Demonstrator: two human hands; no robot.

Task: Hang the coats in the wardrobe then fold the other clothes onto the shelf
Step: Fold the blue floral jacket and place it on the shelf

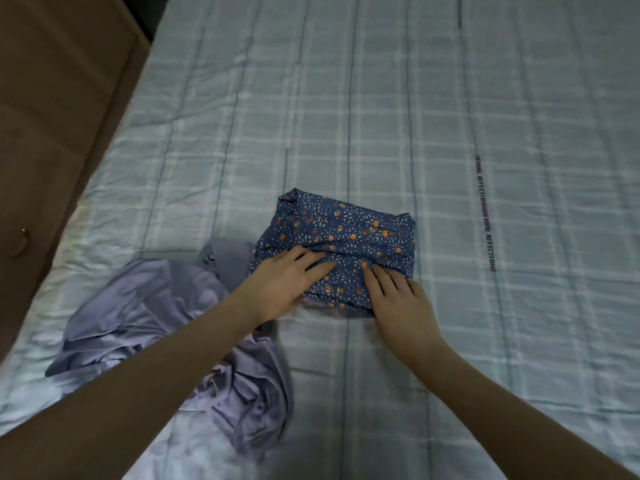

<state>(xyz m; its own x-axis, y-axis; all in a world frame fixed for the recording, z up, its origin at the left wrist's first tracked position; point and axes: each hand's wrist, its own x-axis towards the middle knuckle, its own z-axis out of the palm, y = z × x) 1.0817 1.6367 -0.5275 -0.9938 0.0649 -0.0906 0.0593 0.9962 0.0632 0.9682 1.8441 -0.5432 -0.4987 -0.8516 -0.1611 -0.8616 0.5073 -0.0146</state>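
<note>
A blue floral garment [346, 233], folded into a compact bundle, lies in the middle of the bed. My left hand [284, 278] rests flat on its near left part, fingers spread and pointing right. My right hand [398, 299] presses flat on its near right edge, fingers pointing up-left. Neither hand grips the cloth; both lie on top of it. A crumpled lavender garment [159, 317] lies unfolded to the left, partly under my left forearm.
The bed wears a pale blue checked cover [450, 116] that fills most of the view. Brown wooden furniture with a small metal knob [24, 233] stands along the bed's left side.
</note>
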